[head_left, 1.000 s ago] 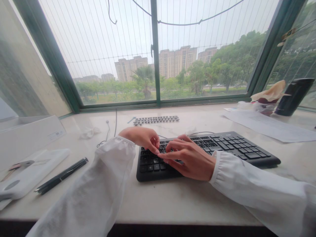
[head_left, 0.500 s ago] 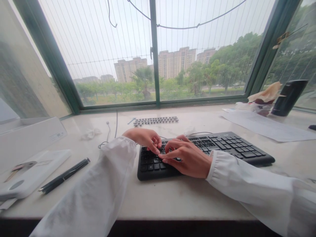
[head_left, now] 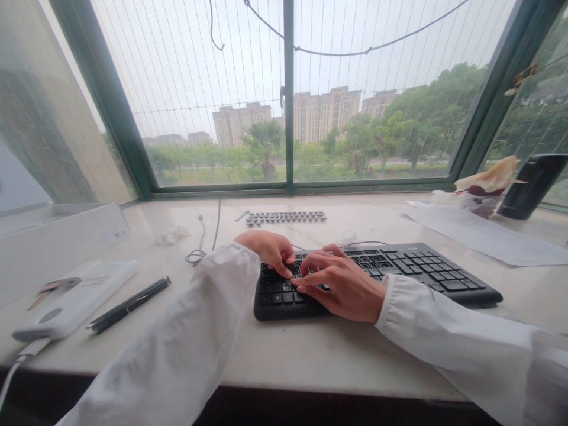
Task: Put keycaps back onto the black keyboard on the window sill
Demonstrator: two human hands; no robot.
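A black keyboard (head_left: 377,266) lies on the pale sill, with many letter keys bare of caps and the number pad covered. My left hand (head_left: 268,251) hangs over its left part, fingers curled in and thumb pointing down at the keys. Whatever its fingertips may hold is hidden. My right hand (head_left: 339,284) rests across the lower left keys, fingers stretched and somewhat apart, the index tip close to my left thumb. Behind the keyboard, loose keycaps (head_left: 286,218) are set out in rows. A small blue stick (head_left: 242,216) lies at their left end.
To the left are a black pen (head_left: 128,305), a white power bank (head_left: 75,302) with keys on it, a white box (head_left: 89,231) and a thin cable (head_left: 195,255). Paper sheets (head_left: 488,234) and a dark cylinder (head_left: 530,186) stand to the right, before the window (head_left: 289,148).
The view has shifted slightly, so everything sits a little further right. My left fingers are curled in more tightly over the keys. My right hand keeps its place on the keyboard.
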